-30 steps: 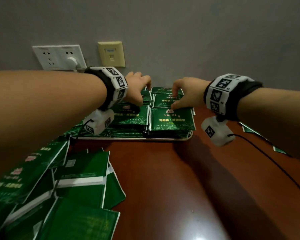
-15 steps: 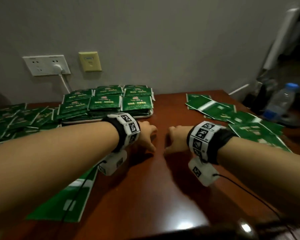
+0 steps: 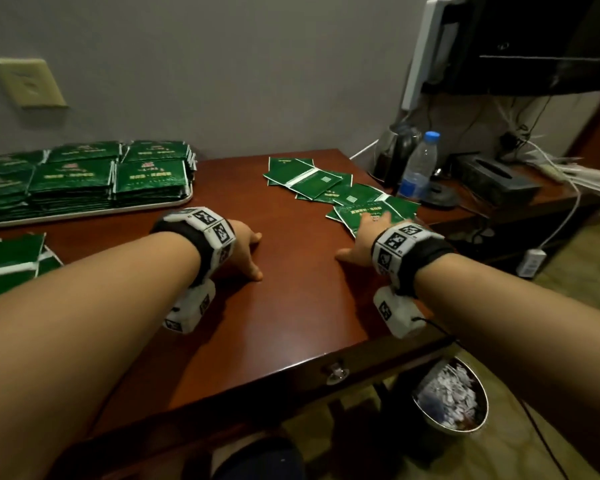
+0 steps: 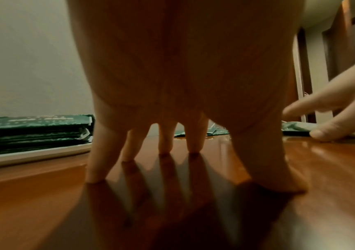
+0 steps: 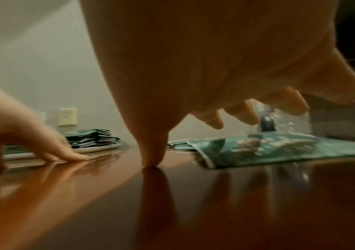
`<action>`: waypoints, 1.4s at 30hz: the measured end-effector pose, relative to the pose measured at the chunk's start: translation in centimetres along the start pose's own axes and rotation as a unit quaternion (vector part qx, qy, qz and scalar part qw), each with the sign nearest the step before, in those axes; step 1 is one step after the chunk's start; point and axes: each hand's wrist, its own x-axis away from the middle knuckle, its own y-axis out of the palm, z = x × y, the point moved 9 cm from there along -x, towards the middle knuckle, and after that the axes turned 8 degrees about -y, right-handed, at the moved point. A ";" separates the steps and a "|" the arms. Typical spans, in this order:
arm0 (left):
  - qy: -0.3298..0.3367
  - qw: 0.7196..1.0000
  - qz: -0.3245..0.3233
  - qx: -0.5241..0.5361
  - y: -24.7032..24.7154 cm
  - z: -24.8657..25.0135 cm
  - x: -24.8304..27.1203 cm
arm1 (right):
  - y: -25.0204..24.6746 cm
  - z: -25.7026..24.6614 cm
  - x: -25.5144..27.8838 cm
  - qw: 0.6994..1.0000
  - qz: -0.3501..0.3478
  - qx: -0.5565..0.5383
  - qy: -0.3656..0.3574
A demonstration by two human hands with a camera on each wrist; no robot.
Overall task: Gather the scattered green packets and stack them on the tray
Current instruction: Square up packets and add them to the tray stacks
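Bottle [image 3: 418, 168] beside scattered packets [image 3: 340, 192], kettle [image 3: 394, 152] behind

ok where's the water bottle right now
In the head view the water bottle stands at the table's far right, just behind the scattered green packets and beside a dark kettle, beyond the right hand.

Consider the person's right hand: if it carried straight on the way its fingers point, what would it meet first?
Probably the nearest green packet: the right hand has fingers spread just above its near edge, thumb on the table.
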 end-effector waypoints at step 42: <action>-0.003 0.997 0.001 0.076 0.4 -0.3 0.7 | -2.5 -7.0 0.3 0.953 0.004 0.213 -0.215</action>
